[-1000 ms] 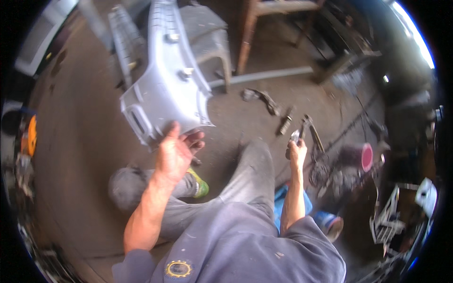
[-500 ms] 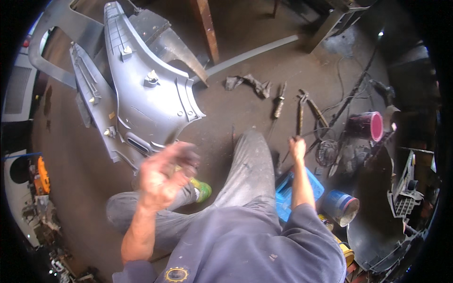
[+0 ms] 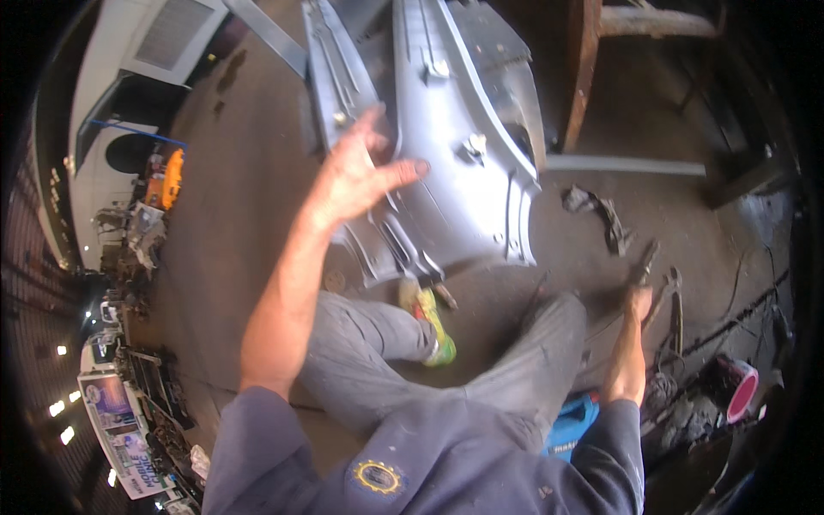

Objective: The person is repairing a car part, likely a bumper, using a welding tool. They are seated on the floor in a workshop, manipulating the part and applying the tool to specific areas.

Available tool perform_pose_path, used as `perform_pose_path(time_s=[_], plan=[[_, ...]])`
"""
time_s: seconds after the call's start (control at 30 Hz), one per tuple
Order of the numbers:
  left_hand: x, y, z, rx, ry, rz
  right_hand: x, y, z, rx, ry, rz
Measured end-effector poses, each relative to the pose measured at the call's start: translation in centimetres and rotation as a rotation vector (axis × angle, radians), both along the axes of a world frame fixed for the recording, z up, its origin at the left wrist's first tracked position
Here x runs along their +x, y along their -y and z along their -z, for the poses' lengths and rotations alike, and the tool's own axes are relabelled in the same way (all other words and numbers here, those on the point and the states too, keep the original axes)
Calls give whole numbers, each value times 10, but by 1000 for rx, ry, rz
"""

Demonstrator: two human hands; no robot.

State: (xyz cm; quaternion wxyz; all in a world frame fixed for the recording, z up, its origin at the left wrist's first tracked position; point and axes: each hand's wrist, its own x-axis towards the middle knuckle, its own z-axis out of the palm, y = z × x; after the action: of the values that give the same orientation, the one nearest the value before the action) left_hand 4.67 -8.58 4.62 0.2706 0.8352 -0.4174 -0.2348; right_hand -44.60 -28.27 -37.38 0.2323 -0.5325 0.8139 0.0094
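Observation:
My left hand (image 3: 360, 172) is spread over two silver moulded panels, thumb across the right-hand panel (image 3: 463, 210) and fingers by the narrower left panel (image 3: 343, 60); I cannot tell whether it touches them. Both panels carry small white clips and lean on a dark chair-like support (image 3: 524, 94). Down on the floor at right, my right hand (image 3: 637, 302) is closed at the end of a dark elongated tool (image 3: 645, 262), whose held part is hidden. Beside it lie long-handled pliers (image 3: 674, 309). A crumpled dark rag or piece (image 3: 592, 206) lies above them.
Wooden legs (image 3: 584, 77) and a grey strip (image 3: 635, 165) are behind. A blue case (image 3: 571, 425) and pink-rimmed bucket (image 3: 738, 386) are at right. A white vehicle (image 3: 163, 39), orange object (image 3: 172, 180) and parts line the left. My bent legs (image 3: 532, 360) are below the panels.
My left hand has risen from the panels' lower edge to over their middle. My right hand has shifted onto the elongated tool. The view has turned, so the scene sits further right.

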Motion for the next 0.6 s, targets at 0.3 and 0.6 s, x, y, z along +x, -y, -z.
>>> perform_pose_path(time_s=[0.3,0.6], plan=[[-29,3,19,-297,-320,144,170,-126,-71,-69,146,-711],[-41,-2,5,-153,-565,-9,209,-146,5,-36,-104,-764]])
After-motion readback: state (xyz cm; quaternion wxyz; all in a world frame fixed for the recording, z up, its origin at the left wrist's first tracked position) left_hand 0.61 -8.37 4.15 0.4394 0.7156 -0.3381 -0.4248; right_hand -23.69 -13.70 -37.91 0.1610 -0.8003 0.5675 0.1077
